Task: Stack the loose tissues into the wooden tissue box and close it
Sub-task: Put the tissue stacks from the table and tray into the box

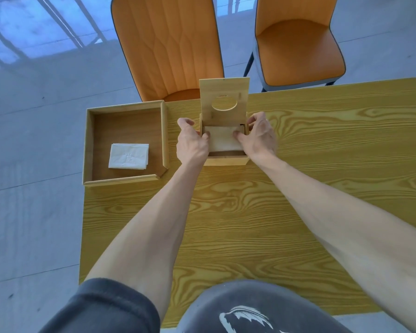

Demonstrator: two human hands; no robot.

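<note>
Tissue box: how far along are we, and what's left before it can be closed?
Partly loaded. The tissue box stands open, its lid upright. In hand: the left hand and right hand are pressing a tissue down inside it. Left: a folded tissue stack waits in the wooden tray; then lower the lid.
</note>
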